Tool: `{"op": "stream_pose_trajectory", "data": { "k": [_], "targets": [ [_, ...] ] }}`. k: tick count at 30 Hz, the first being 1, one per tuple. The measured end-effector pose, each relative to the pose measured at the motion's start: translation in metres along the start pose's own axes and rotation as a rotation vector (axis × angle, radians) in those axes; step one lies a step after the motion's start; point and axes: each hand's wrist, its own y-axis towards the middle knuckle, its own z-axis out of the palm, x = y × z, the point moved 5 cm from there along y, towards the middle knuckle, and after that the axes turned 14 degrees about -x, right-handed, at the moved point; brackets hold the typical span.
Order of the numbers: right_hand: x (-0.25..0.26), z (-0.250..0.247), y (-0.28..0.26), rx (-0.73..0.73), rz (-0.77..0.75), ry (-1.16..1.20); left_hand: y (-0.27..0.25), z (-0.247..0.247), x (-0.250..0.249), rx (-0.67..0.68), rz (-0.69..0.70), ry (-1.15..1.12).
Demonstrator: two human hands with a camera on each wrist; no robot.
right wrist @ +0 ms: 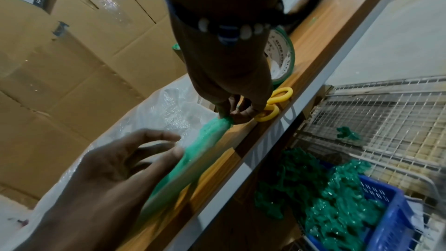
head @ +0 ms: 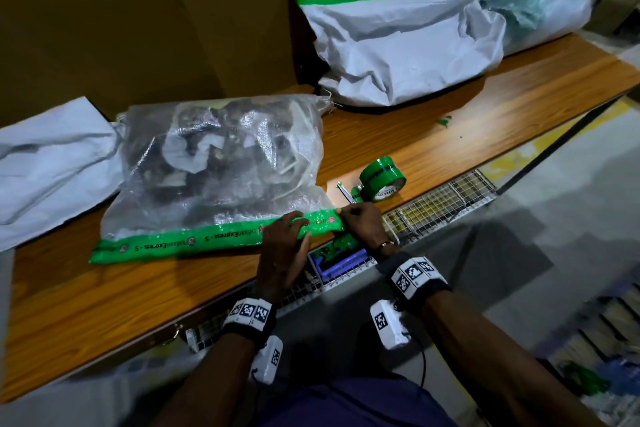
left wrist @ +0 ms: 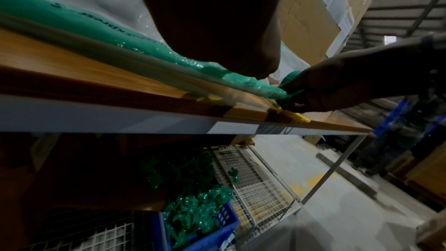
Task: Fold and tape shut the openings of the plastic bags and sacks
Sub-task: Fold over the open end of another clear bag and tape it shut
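A clear plastic bag (head: 221,163) of dark items lies on the wooden table (head: 104,305). Its folded opening at the near edge is covered by a long strip of green printed tape (head: 194,241) (left wrist: 115,31) (right wrist: 200,152). My left hand (head: 289,236) (right wrist: 144,148) rests with spread, relaxed fingers on the strip near its right end. My right hand (head: 353,218) (right wrist: 229,117) pinches the very end of the strip at the bag's right corner (left wrist: 277,91). A second, white sack (head: 408,55) stands at the back right, its top sealed with green tape.
A green tape roll (head: 382,178) (right wrist: 282,54) and yellow-handled scissors (right wrist: 272,106) lie just right of my right hand. A flat white sack (head: 52,156) lies at the left. Below the table edge hang a wire basket (head: 440,204) and a blue bin (right wrist: 391,213) of green tape scraps. Cardboard boxes (right wrist: 72,54) stand behind.
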Motion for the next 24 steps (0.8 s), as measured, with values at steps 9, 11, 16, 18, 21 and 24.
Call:
{"op": "stream_pose_trajectory", "data": {
  "k": [9,11,16,18,21,24],
  "targets": [
    [0.008,0.01,0.003,-0.079,0.042,-0.097,-0.008,0.006,0.02,0.124,-0.07,0.058],
    [0.005,0.005,0.003,-0.156,0.06,-0.053,-0.009,0.006,0.021,0.12,-0.073,0.044],
    [0.006,0.01,-0.01,-0.167,-0.097,-0.146,-0.01,0.004,0.023,0.113,-0.05,0.016],
    [0.007,0.017,-0.016,-0.124,-0.131,-0.189,-0.01,0.006,0.026,0.124,-0.062,0.019],
    [0.01,0.023,-0.017,-0.092,-0.139,-0.218,-0.013,0.008,0.03,0.154,-0.066,0.047],
    [0.012,0.032,-0.011,-0.063,-0.193,-0.232,-0.015,0.007,0.032,0.18,-0.066,0.082]
  ]
}}
